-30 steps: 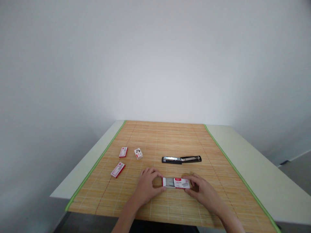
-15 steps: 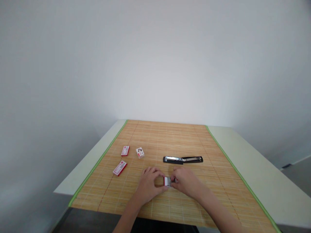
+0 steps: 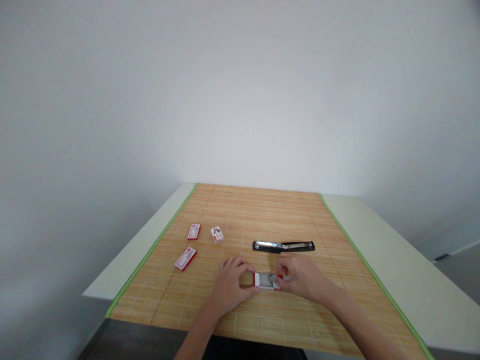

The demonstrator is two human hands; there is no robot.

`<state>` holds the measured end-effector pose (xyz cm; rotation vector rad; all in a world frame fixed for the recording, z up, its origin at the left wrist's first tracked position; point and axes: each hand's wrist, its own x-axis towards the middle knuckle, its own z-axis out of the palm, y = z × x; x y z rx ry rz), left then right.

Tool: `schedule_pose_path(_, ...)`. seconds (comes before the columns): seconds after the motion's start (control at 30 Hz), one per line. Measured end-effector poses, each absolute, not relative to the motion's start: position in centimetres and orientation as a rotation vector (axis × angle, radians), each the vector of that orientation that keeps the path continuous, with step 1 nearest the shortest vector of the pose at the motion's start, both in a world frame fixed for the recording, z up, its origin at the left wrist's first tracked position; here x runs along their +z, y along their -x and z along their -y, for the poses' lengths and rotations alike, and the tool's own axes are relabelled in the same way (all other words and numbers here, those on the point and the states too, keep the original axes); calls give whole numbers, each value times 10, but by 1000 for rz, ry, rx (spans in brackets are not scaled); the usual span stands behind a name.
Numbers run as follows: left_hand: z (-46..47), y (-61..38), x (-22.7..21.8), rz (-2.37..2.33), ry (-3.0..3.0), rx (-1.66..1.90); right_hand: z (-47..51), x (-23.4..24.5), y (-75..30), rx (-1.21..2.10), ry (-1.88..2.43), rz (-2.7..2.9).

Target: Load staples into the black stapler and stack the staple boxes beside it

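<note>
The left hand [image 3: 230,282] grips the left end of a red-and-white rectangular box [image 3: 265,281] on the tan bamboo mat [image 3: 247,215]; what the right hand [image 3: 300,276] grips opposite cannot be told. A slack left hold could let the box skid.

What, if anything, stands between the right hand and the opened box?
Nothing visible does: the right hand is at the right part of the opened box, hiding some of it. The black stapler lies farther back, not between them.
</note>
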<state>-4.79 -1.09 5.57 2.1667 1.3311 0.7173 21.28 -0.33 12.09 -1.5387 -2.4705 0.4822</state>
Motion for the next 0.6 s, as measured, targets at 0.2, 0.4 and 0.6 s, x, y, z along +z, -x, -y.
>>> schedule_pose_path(0.2, 11, 47, 56, -1324, -2157, 730, 13, 111, -233, 537, 1546, 2418)
schedule_pose_path(0.4, 11, 51, 58, -1300, -2150, 730, 25, 105, -249, 652, 1600, 2244)
schedule_pose_path(0.6, 8, 45, 57, -1320, -2138, 685, 35, 92, -255, 866, 1573, 2156)
